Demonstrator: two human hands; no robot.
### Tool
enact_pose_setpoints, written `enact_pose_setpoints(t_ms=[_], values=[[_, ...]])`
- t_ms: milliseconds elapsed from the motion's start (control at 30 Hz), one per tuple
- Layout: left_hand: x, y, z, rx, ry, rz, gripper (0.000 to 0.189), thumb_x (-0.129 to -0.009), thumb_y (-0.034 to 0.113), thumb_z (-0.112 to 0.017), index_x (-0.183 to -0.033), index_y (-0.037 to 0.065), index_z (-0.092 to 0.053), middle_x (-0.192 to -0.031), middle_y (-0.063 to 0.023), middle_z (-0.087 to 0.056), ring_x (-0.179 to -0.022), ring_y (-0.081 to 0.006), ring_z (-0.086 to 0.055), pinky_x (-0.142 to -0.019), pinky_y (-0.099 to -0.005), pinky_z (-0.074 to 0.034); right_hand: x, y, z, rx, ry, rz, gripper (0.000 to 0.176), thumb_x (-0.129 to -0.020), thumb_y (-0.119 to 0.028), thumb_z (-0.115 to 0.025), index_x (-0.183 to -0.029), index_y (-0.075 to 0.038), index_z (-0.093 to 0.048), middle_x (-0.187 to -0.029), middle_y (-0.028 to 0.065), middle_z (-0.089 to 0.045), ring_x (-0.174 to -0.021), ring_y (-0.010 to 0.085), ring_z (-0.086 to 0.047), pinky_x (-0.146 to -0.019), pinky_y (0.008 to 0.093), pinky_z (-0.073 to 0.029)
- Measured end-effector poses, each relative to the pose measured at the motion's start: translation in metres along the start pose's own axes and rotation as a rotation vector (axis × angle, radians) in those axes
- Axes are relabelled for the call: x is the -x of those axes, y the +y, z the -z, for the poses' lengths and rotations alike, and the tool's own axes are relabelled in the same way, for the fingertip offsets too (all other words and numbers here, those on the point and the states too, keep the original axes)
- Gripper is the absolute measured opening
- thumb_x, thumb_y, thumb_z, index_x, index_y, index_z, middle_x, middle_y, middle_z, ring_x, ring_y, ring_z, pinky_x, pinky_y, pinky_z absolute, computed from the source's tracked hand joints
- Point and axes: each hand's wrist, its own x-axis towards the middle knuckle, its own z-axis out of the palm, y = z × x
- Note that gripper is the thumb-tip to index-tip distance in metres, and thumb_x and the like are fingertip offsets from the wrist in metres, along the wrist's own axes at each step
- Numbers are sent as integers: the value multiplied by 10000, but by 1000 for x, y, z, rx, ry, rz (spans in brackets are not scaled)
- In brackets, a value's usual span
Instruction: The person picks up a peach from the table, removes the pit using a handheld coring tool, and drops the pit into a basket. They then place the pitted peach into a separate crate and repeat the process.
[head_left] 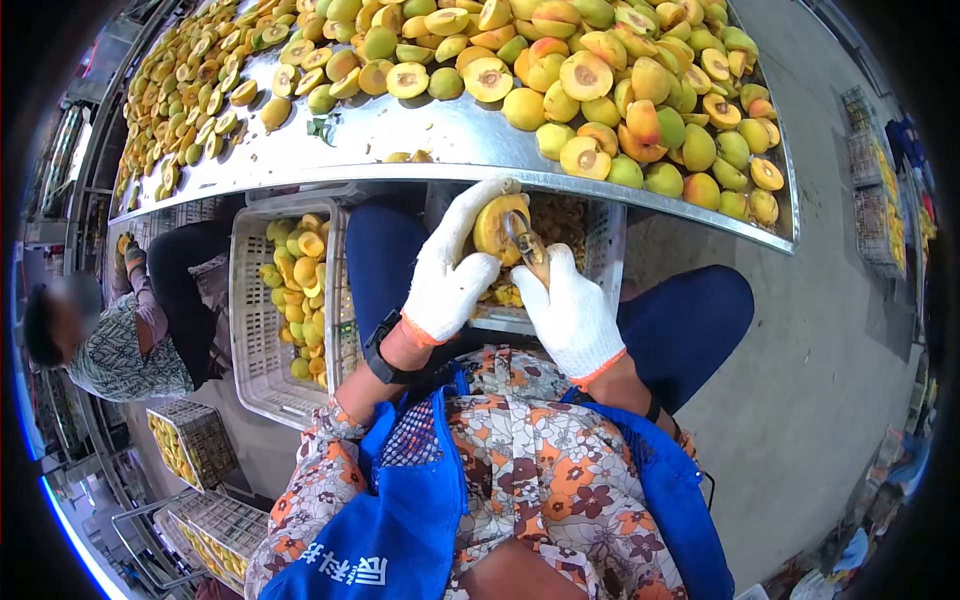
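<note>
My left hand (445,262), in a white knit glove, is closed around a halved yellow peach (493,228), cut face turned to the right. My right hand (575,315), gloved the same way, grips a pitting tool with a curved metal loop (516,226) and a brownish handle (537,262). The loop rests against the peach's cut face. Both hands are over a crate (610,240) between my knees, with fruit pieces and dark pits partly hidden by my hands. Just beyond is a metal table (420,165) heaped with halved peaches (587,75).
A grey plastic crate (243,330) of peach halves stands left of my leg. Another person (130,345) sits farther left, near more filled crates (215,440). The table's metal edge runs close in front of my hands. Stacked crates (870,210) stand far right on the concrete floor (800,330).
</note>
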Motion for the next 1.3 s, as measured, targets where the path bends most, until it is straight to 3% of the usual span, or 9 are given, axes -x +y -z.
enact_pose_setpoints(t_ms=[267,500,700,767,867,967,1100,1200,1300], values=[[0,6,-5,-264,8,-53,699,-778,79,-484,-1466,-36,-436,-1440,-184,-518,-1323,-288,-537,-1130,-410,-424,2,-4,-2,-107,-11,-46,366,-1000,-290,-616,-1143,27,-502,-798,313,-669,-786,498,-678,-641,545,-548],[-5,-1,-3,-6,-36,14,683,-742,62,-440,-1420,-21,-472,-1378,-177,-545,-1217,-273,-594,-1069,-408,-479,0,1,1,-123,-94,-46,393,-1002,-303,-609,-1177,32,-504,-858,330,-674,-841,499,-680,-671,536,-548],[-8,-7,-5,-215,-45,-171,650,-756,60,-457,-1401,-13,-485,-1284,-134,-568,-1166,-228,-579,-1079,-366,-441,-3,6,4,-446,-245,-131,449,-1001,-315,-607,-1236,54,-506,-925,324,-684,-920,490,-678,-759,518,-545],[-10,-3,-3,47,-34,127,635,-745,69,-467,-1374,-8,-515,-1282,-170,-592,-1160,-264,-613,-1031,-389,-499,1,4,2,-333,-173,-102,474,-1003,-334,-602,-1257,56,-511,-936,330,-684,-916,483,-686,-756,513,-544],[-10,-5,-4,172,-43,64,411,-957,169,-515,-1329,-4,-544,-1230,-171,-617,-1053,-255,-654,-946,-380,-541,0,4,0,-243,-176,-82,495,-1005,-351,-596,-1276,55,-510,-951,341,-678,-927,480,-688,-757,510,-540],[-11,-5,-4,134,15,89,313,-1032,182,-465,-1240,-8,-599,-1118,-149,-667,-966,-212,-665,-880,-335,-548,3,17,-7,-142,-187,132,501,-1005,-364,-593,-1261,63,-528,-924,336,-676,-909,482,-689,-750,498,-539],[-16,-2,-11,-268,137,40,297,-1055,194,-449,-1125,-5,-657,-980,-103,-701,-871,-158,-656,-813,-295,-538,4,18,-12,-348,-215,59,485,-1006,-350,-595,-1232,77,-551,-879,319,-673,-868,496,-679,-734,496,-532],[-21,4,-8,-493,21,233,309,-1071,218,-477,-1037,1,-694,-923,-66,-713,-820,-114,-641,-777,-273,-525,9,22,-19,-202,-30,288,464,-1008,-338,-603,-1201,82,-570,-825,275,-665,-763,439,-689,-676,463,-524],[-15,-6,-9,-388,53,133,329,-1079,230,-466,-1033,-2,-694,-906,-71,-715,-811,-123,-650,-754,-275,-530,9,16,-11,-830,-373,-306,386,-1030,-319,-590,-1199,27,-587,-743,70,-632,-566,146,-595,-507,319,-459]])
